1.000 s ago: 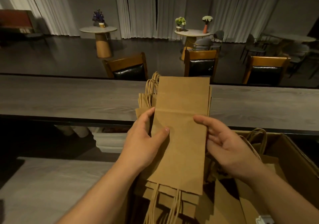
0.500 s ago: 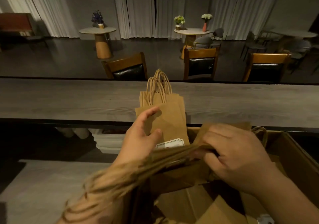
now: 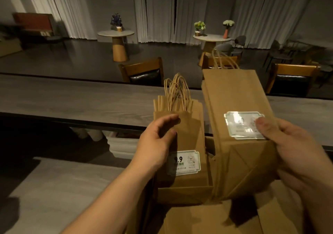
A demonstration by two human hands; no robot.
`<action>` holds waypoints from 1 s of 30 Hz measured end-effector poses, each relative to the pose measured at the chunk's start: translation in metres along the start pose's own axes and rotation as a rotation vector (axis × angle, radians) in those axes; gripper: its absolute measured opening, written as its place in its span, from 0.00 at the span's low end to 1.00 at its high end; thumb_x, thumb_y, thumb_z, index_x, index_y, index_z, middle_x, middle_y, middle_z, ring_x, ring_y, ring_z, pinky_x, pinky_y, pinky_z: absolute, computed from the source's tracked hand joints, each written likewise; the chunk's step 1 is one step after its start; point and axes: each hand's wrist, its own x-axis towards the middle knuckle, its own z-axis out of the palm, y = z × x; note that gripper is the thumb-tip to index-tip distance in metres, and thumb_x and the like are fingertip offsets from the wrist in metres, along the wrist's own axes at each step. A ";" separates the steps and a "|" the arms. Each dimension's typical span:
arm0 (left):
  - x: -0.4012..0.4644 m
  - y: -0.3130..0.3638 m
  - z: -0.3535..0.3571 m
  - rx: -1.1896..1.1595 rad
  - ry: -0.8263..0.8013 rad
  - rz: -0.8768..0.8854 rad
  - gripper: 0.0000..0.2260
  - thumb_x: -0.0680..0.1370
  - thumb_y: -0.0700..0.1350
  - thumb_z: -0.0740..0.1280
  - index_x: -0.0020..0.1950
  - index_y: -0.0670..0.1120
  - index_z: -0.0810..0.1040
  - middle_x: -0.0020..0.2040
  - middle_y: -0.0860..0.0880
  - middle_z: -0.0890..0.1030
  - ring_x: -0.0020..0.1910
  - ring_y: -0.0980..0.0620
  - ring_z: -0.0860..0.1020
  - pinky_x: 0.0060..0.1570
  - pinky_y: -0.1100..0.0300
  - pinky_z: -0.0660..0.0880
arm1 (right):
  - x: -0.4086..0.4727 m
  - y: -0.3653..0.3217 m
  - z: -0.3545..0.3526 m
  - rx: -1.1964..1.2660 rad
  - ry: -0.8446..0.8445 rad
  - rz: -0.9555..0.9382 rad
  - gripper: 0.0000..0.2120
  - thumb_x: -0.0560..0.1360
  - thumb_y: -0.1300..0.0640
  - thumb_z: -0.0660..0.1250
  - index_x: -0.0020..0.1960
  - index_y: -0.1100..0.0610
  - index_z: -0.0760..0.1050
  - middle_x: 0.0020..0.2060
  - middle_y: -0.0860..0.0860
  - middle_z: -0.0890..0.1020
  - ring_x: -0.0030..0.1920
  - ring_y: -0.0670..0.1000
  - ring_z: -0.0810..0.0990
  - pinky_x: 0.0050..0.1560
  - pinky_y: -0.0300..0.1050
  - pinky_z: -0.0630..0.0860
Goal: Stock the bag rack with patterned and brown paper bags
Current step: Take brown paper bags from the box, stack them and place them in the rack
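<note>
1. Two bare hands up, well apart, each on its own bundle of bags.
2. Left hand (image 3: 158,143): fingers curled over the left edge of the upright stack of flat brown paper bags with twisted paper handles (image 3: 182,138), thumb on the front face above a white price sticker reading 9.9 (image 3: 183,162).
3. Right hand (image 3: 295,147): clamped on the right edge of a second, taller bundle of flat brown paper bags (image 3: 237,96), thumb pressing a glossy white label (image 3: 241,124); folded bottoms face the camera, handles at the far end.
4. Both bundles sit near centre, side by side, just above more brown paper low in the frame (image 3: 207,217); bag rack cannot be made out.
5. Long grey wood-grain counter (image 3: 72,98) runs across behind the bags; lower grey surface (image 3: 54,188) near left.
6. Far side: wooden chairs with black padded backs (image 3: 142,73), two round pedestal tables with flowers (image 3: 116,35), white curtains (image 3: 189,8), dim room.
</note>
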 end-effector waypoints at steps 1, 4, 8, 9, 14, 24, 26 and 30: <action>0.002 -0.003 0.000 -0.019 0.013 0.013 0.16 0.84 0.43 0.65 0.61 0.65 0.81 0.62 0.64 0.82 0.62 0.65 0.78 0.66 0.53 0.78 | 0.001 0.001 0.001 0.046 -0.029 0.047 0.17 0.71 0.47 0.72 0.56 0.53 0.84 0.49 0.57 0.89 0.44 0.55 0.89 0.49 0.58 0.86; -0.002 0.003 0.002 -0.123 -0.003 -0.013 0.12 0.85 0.54 0.60 0.59 0.61 0.84 0.58 0.63 0.84 0.61 0.62 0.80 0.67 0.52 0.76 | -0.002 0.016 0.017 -0.040 -0.081 0.125 0.17 0.73 0.46 0.72 0.57 0.54 0.84 0.49 0.54 0.89 0.49 0.56 0.89 0.56 0.56 0.82; -0.013 0.009 0.009 -0.173 -0.134 -0.001 0.11 0.82 0.51 0.67 0.62 0.65 0.77 0.54 0.64 0.85 0.54 0.65 0.83 0.54 0.62 0.81 | -0.005 0.042 0.049 -0.336 -0.025 0.045 0.14 0.80 0.43 0.68 0.62 0.50 0.78 0.52 0.46 0.86 0.51 0.47 0.85 0.44 0.42 0.80; -0.015 0.010 0.009 -0.164 -0.151 0.026 0.20 0.81 0.46 0.69 0.67 0.69 0.72 0.57 0.64 0.84 0.57 0.62 0.83 0.56 0.59 0.81 | -0.005 0.043 0.054 -0.361 -0.022 0.027 0.17 0.81 0.44 0.67 0.67 0.49 0.72 0.54 0.45 0.84 0.51 0.44 0.83 0.39 0.38 0.78; -0.015 0.008 0.007 -0.298 -0.177 0.050 0.47 0.81 0.40 0.70 0.77 0.74 0.40 0.57 0.64 0.82 0.57 0.60 0.84 0.53 0.60 0.82 | -0.009 0.038 0.061 -0.278 -0.205 0.076 0.30 0.81 0.46 0.67 0.79 0.39 0.57 0.56 0.40 0.82 0.52 0.44 0.84 0.44 0.41 0.81; -0.024 0.025 -0.013 -0.579 -0.102 -0.087 0.30 0.66 0.40 0.78 0.67 0.47 0.76 0.54 0.46 0.88 0.53 0.46 0.86 0.49 0.53 0.83 | -0.027 -0.016 0.093 -0.506 -0.223 -0.216 0.31 0.81 0.49 0.69 0.77 0.36 0.55 0.51 0.34 0.77 0.45 0.37 0.84 0.33 0.29 0.78; -0.027 0.032 -0.027 -0.644 0.003 -0.058 0.25 0.68 0.39 0.77 0.63 0.48 0.77 0.53 0.45 0.88 0.54 0.43 0.86 0.52 0.48 0.84 | -0.030 -0.033 0.108 -0.600 -0.262 -0.300 0.28 0.81 0.45 0.68 0.75 0.35 0.58 0.48 0.30 0.74 0.44 0.33 0.81 0.31 0.27 0.75; -0.034 0.036 -0.069 -0.859 0.153 -0.006 0.25 0.70 0.40 0.76 0.66 0.47 0.78 0.56 0.43 0.87 0.56 0.42 0.85 0.58 0.43 0.81 | -0.039 -0.054 0.147 -0.876 -0.422 -0.461 0.16 0.80 0.37 0.63 0.66 0.37 0.64 0.47 0.31 0.74 0.45 0.36 0.77 0.37 0.33 0.70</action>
